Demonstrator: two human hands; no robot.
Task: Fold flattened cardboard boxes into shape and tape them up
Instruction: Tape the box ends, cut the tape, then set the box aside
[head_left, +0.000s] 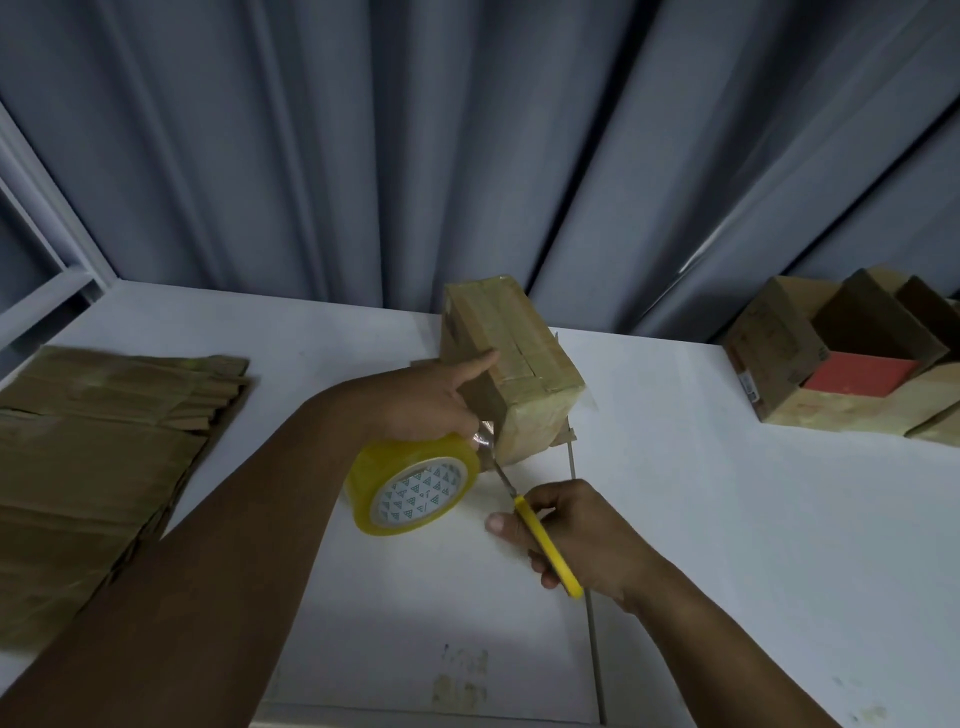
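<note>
Two bare forearms take up the lower part of the frame. The left forearm (234, 545) looks the broader, reaching from the lower left corner to the centre. The slimmer right forearm (727, 649) comes from the lower right. The left hand (431, 400) and right hand (582, 535) are bare too. The right thumbnail (496, 524), at centre, is short and rounded.

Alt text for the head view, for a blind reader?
The right hand holds a yellow-handled cutter at the tape stretched between a taped cardboard box and the tape roll gripped by the left hand. Flattened cardboard lies at left, open boxes at right, on a white table.
</note>
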